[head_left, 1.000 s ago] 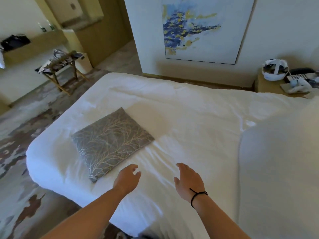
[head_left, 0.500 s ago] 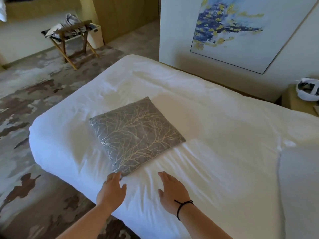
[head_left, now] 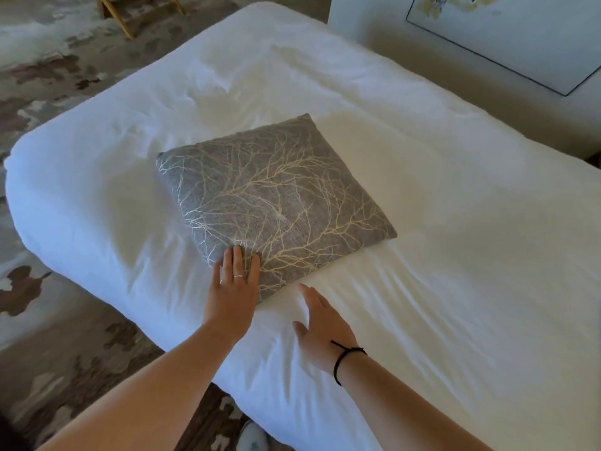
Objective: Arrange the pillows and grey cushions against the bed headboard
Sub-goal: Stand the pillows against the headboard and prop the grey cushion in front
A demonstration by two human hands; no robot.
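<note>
1. Lying flat on the white rumpled duvet of the bed (head_left: 455,222): a square grey fabric cushion with a pale gold branching pattern (head_left: 276,203), turned so one corner is pointing toward the near edge of the mattress.
2. Resting palm-down on the cushion's near corner: the left hand (head_left: 232,288), fingers straight and close together, fingertips pressing on the grey fabric, a thin ring showing on one finger.
3. Hovering or lightly touching the duvet just right of that same corner: the right hand (head_left: 320,323), fingers relaxed and slightly spread, holding nothing; contact with the cushion edge cannot be told.
4. Circling the right wrist: a thin black cord bracelet (head_left: 344,356).
5. Holding only the one cushion, set toward the left-hand end of the visible bed surface; wrinkled bedding spreading out on every side of it.
6. Hanging on the pale wall beyond the bed, top right: a framed painting with yellow and blue marks (head_left: 507,30), only partly showing.
7. Covering the floor at left: a patterned carpet in brown, grey and cream (head_left: 48,76), with wooden legs of some furniture (head_left: 120,21) standing on it near the top edge.
8. Peeking in at the bottom edge, on the carpet: a white shoe (head_left: 252,439).
</note>
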